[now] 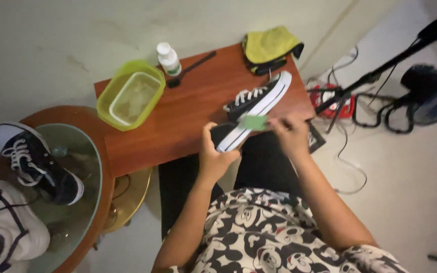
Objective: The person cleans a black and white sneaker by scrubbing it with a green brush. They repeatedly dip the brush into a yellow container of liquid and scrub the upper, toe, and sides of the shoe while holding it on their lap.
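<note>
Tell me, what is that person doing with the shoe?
A person sits at a small red-brown table and works on a black sneaker with a white sole. The left hand grips the shoe's near end, and the right hand presses a small green pad against its white side. A green tub of water, a white bottle and a brush sit on the table.

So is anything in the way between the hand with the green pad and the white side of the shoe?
Nothing visible. The right hand holds the green pad right against the white sole of the black sneaker, which the left hand grips at its near end.
</note>
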